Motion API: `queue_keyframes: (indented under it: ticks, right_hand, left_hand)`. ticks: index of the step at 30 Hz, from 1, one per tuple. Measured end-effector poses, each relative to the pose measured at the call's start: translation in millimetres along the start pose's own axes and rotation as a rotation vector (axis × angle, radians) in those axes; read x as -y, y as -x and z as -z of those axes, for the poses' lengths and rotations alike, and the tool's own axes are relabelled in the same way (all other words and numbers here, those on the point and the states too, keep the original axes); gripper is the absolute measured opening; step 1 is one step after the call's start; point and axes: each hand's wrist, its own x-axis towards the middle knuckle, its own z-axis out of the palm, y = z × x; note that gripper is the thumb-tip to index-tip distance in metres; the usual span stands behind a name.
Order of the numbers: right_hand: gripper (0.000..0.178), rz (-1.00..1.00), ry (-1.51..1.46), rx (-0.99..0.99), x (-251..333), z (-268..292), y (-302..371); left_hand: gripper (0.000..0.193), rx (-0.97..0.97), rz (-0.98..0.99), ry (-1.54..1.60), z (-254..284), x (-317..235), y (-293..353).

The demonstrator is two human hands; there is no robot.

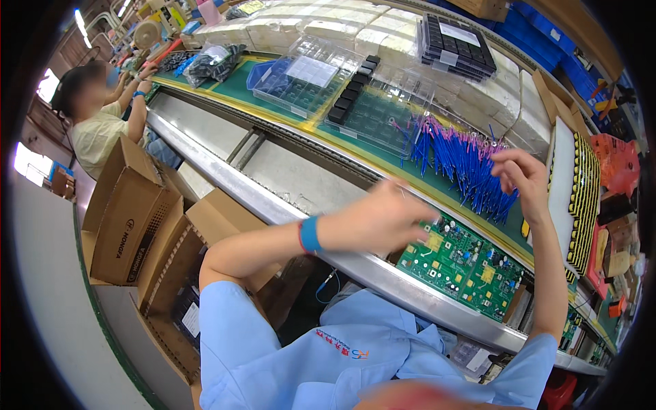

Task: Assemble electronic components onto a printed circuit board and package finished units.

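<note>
Blue wires (468, 164): a loose heap of thin blue leads with bare metal ends, spread on the green belt and fanned toward the board; its right edge is touched.
Circuit board (465, 263): a green panel studded with small components, laid flat at the belt's near edge, just below the wires.

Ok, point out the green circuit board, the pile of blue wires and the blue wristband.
green circuit board (463, 263): head view, middle of its face.
pile of blue wires (465, 164): head view, centre of the pile.
blue wristband (309, 234): head view, band's middle, on the left wrist.
</note>
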Motion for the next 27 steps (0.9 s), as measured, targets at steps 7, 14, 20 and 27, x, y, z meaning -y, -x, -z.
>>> queue_keyframes:
  ticks: [7,14,20,27]
  right_hand:
    - [0.018,0.076,0.073,0.228,-0.3,-88.4,-100.1]
    - [0.029,0.394,0.405,0.167,-27.2,-177.1,-178.8]
    - [0.04,0.501,0.675,0.084,-46.8,-197.8,-183.6]
    - [0.037,0.641,0.654,-0.006,-55.7,-204.0,-180.6]
  left_hand:
    - [0.037,-0.253,0.365,-0.6,101.9,124.6,18.8]
    - [0.049,-0.176,0.421,-0.359,107.2,151.8,13.5]
    - [0.052,-0.064,0.365,-0.475,111.1,158.9,8.8]
    - [0.049,-0.04,0.28,-0.425,125.6,156.1,14.1]
